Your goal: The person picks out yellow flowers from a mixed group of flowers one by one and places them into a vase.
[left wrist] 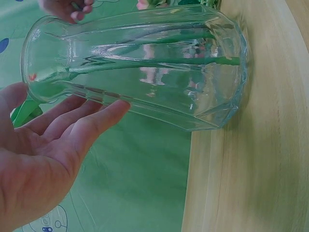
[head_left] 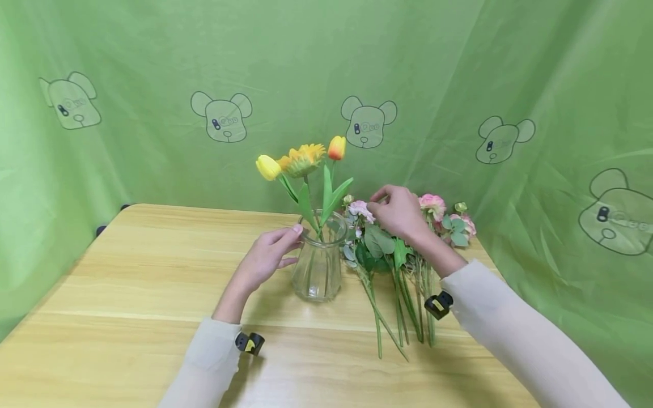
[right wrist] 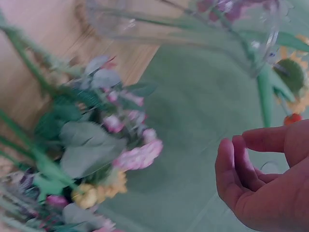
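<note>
A clear glass vase (head_left: 312,275) stands upright on the table, holding a yellow tulip (head_left: 268,168), a yellow sunflower (head_left: 302,161) and a red-and-yellow tulip (head_left: 336,148). Their green stems (left wrist: 193,62) show through the glass in the left wrist view. My left hand (head_left: 267,255) is at the vase's left side, fingers nearly straight along its neck and thumb at the rim. To the right of the vase, my right hand (head_left: 400,214) is raised above the loose flowers. Its fingers are loosely bent, thumb close to the fingertips, with nothing between them in the right wrist view.
Several loose artificial flowers lie right of the vase, among them a lilac bloom (head_left: 361,211), a pink bloom (head_left: 432,206) and broad leaves (head_left: 379,242). Their stems point toward the near side of the wooden table (head_left: 153,272). A green curtain (head_left: 296,51) surrounds the table behind.
</note>
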### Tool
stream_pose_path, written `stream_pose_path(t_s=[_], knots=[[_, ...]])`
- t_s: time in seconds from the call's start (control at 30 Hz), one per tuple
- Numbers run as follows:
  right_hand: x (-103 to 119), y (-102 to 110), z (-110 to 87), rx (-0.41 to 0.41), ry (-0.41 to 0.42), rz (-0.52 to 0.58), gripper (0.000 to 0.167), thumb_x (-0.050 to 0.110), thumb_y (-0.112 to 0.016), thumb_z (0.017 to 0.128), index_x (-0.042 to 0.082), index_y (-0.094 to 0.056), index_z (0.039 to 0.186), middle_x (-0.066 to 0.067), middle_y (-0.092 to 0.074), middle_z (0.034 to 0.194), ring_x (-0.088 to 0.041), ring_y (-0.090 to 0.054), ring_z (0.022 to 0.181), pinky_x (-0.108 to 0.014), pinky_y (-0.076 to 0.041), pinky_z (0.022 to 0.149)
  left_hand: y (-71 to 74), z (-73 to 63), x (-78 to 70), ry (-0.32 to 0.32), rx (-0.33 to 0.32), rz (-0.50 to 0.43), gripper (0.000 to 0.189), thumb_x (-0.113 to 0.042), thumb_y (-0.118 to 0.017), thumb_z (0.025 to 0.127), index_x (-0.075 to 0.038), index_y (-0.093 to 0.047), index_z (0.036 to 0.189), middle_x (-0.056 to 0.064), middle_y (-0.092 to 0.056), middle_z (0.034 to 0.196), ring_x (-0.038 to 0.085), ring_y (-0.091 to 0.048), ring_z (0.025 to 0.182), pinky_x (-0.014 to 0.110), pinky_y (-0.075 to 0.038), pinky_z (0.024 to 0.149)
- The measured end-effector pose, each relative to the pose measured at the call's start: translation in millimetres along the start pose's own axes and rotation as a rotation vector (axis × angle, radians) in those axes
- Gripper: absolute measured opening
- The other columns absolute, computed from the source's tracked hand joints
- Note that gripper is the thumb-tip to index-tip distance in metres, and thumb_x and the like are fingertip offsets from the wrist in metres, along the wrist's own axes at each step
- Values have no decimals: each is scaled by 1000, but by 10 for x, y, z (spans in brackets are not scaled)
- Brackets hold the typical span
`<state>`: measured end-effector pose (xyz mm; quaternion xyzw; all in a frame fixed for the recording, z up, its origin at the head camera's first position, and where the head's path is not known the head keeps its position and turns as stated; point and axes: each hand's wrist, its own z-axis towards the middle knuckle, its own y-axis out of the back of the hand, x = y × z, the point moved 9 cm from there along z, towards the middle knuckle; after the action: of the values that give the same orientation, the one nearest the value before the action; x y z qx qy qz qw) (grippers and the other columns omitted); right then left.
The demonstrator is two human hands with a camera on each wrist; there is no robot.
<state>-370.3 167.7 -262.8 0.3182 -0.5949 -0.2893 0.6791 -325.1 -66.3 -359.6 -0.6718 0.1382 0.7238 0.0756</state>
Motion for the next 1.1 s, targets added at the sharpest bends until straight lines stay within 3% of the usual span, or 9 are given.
stream_pose_path(t_s=[0.2,0.3,0.5,0.7,0.87,1.1], knots=[[-393,2,7,37,-61,-61,31,25,-61,100,0,-63,117,-6,-64,69,-14,-54,51,-27,-44,43,4,1,1,-2,3,4,66,-54,-49,104,-1,-53,144,17,-49,153,33,-49,141,42,-55,106],[-592,-28,-16,83,-85,-111,33,29,-61,100,-1,-63,114,-6,-64,69,-14,-54,53,-29,-46,49,5,5,4,-5,5,5,67,-54,-49,104,-1,-53,144,17,-49,153,33,-49,141,42,-55,106],[-972,-163,-95,146,-118,-154,25,25,-65,99,1,-62,102,-8,-65,69,-18,-60,57,-29,-49,54,9,4,8,-7,3,7,67,-54,-49,104,-1,-53,144,17,-49,153,33,-49,141,42,-55,106],[-1176,-279,-163,143,-106,-189,23,21,-68,97,3,-63,83,-14,-69,69,-28,-71,62,-33,-57,59,11,-2,8,-7,2,4,67,-54,-49,104,-1,-52,144,17,-48,153,34,-49,141,42,-55,106],[-1296,-404,-212,170,-124,-227,37,23,-71,94,8,-60,63,-12,-66,57,-26,-71,56,-30,-57,56,16,-2,17,-4,-1,6,67,-54,-49,104,-1,-53,144,17,-49,153,33,-50,141,42,-55,106],[-1408,-504,-276,211,-179,-222,36,25,-73,94,1,-67,69,-9,-66,55,-22,-71,52,-36,-65,64,7,8,21,-2,1,0,66,-55,-50,103,-2,-54,143,16,-49,153,33,-49,141,42,-55,106]])
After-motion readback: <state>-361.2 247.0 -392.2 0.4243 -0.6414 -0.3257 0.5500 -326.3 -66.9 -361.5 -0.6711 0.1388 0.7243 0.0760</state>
